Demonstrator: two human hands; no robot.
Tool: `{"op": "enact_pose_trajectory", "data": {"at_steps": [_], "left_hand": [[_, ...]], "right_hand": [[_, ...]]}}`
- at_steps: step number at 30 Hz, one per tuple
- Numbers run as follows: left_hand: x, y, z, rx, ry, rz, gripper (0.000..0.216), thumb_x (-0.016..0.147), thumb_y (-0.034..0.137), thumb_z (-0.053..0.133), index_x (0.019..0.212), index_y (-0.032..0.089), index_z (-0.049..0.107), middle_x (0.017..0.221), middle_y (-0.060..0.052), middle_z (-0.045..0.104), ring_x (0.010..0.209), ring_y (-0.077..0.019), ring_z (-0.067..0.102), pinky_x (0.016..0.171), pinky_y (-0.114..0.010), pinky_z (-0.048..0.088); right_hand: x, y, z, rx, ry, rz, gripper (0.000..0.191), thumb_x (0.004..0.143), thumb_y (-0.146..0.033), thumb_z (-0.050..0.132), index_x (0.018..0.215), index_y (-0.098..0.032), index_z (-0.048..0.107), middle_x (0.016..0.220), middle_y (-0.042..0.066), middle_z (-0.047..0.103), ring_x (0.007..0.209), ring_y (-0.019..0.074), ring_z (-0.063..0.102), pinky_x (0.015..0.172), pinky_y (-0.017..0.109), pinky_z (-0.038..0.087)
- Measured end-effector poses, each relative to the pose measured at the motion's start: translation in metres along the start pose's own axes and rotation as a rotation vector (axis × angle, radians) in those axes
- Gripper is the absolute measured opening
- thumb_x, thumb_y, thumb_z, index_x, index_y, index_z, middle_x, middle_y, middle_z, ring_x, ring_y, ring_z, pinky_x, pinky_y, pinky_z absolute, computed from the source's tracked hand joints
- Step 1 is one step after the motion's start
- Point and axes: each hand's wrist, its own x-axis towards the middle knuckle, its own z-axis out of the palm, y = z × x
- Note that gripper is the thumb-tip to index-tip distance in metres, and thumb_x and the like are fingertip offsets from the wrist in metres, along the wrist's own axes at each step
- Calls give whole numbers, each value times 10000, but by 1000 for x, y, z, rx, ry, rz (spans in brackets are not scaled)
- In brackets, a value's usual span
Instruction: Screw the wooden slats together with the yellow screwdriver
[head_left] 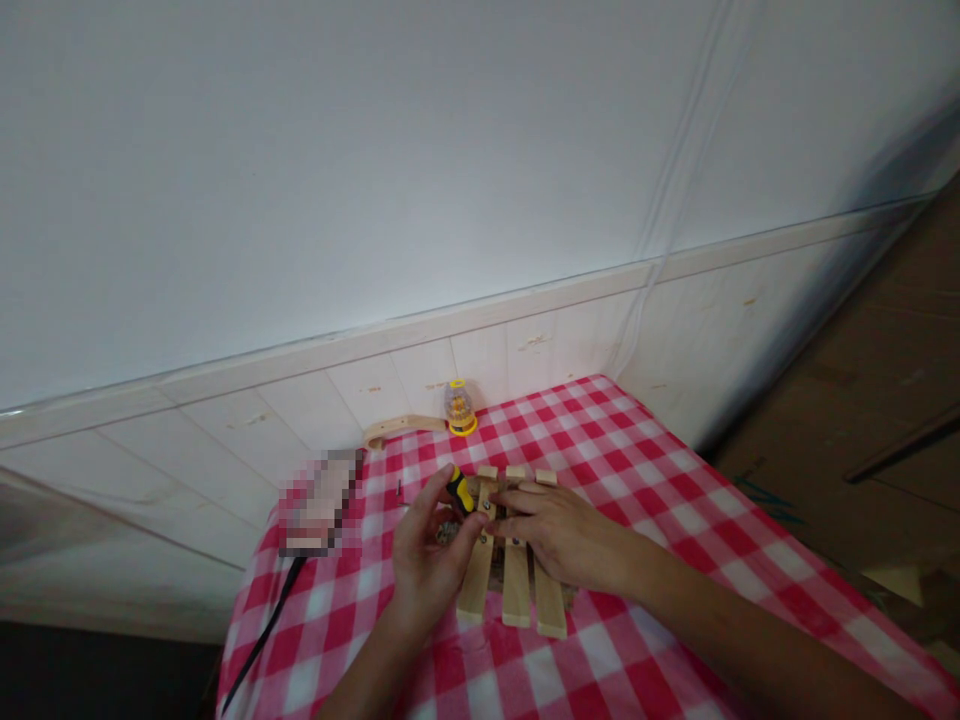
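My left hand [427,555] is closed around a short yellow-and-black screwdriver [460,490], held tilted above the leftmost of several pale wooden slats [516,595]. The screwdriver's tip cannot be made out. Across the slats lies my right hand [559,525], palm down with fingers stretched apart, its fingertips on the left slat close to the screwdriver. Small dark screw heads or holes show in the slats near my fingers. Something brownish beneath the slats is mostly hidden. Behind my left fingers is a small round item, partly covered.
A red-and-white checked cloth [630,620] covers the table. Along the wall stand a clear container with yellow base and cap [460,408] and a curved wooden piece [405,428]. A small dark screw-like piece [399,488] lies left. A pixelated object [321,505] adjoins a black cable [262,635].
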Motion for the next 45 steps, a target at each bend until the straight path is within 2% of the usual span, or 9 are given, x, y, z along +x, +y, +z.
{"op": "enact_pose_trajectory", "data": {"at_steps": [6, 12, 15, 22, 28, 34, 39, 45], "left_hand": [[-1, -4, -2, 73, -21, 37, 540, 894, 423, 885, 1362, 234, 693, 1031, -61, 821, 752, -173, 792, 656, -254, 679], [1, -14, -8, 282, -33, 293, 434, 895, 412, 880, 1264, 234, 737, 1151, -99, 823, 868, -226, 824, 710, -307, 705], [3, -13, -11, 324, -61, 345, 408, 905, 388, 870, 1261, 240, 734, 1150, -99, 826, 886, -233, 826, 702, -300, 702], [6, -5, -15, 282, -187, 233, 423, 919, 286, 841, 1322, 271, 715, 1113, -64, 834, 794, -186, 805, 720, -275, 688], [7, -1, -16, 203, -248, 151, 453, 940, 217, 787, 1379, 271, 689, 1106, -70, 831, 881, -211, 820, 745, -280, 690], [8, 3, -17, 133, -271, 58, 475, 943, 248, 779, 1408, 250, 682, 1124, -93, 833, 889, -218, 830, 750, -284, 692], [8, 7, -9, 21, -157, -31, 490, 903, 340, 846, 1359, 226, 707, 1082, -90, 838, 908, -219, 829, 776, -285, 694], [9, 3, 3, -91, 27, -122, 755, 854, 412, 914, 1524, 277, 592, 1021, -42, 809, 892, -201, 816, 763, -277, 675]], "right_hand": [[1, -3, -3, -1, -1, 2, 268, 1051, -174, 647, 1255, -289, 777, 1339, 63, 755, 1268, 237, 676, 1138, 421, 515], [1, -1, -1, -123, -21, -39, 239, 1029, -183, 678, 1235, -256, 774, 1257, 88, 762, 1194, 266, 691, 1062, 430, 551], [0, -1, 0, -137, 1, -43, 258, 1033, -178, 675, 1256, -264, 774, 1233, 86, 766, 1162, 256, 695, 1038, 415, 549], [0, -4, -5, -123, -14, -35, 268, 1025, -165, 677, 1266, -239, 769, 1315, 99, 759, 1207, 264, 688, 1081, 416, 516], [1, -8, -9, -106, -33, -14, 329, 1009, -146, 686, 1303, -265, 774, 1313, 99, 757, 1242, 259, 674, 1100, 406, 506], [-1, -2, -2, -57, -14, -11, 338, 1027, -155, 655, 1316, -282, 774, 1352, 85, 749, 1296, 239, 658, 1151, 400, 489], [-1, 5, 5, -34, 18, -38, 320, 1044, -171, 638, 1303, -305, 771, 1338, 57, 762, 1306, 224, 659, 1174, 396, 483], [0, 2, 2, -68, 25, -65, 336, 1011, -138, 676, 1305, -276, 760, 1356, 72, 762, 1310, 242, 666, 1153, 399, 497]]}}
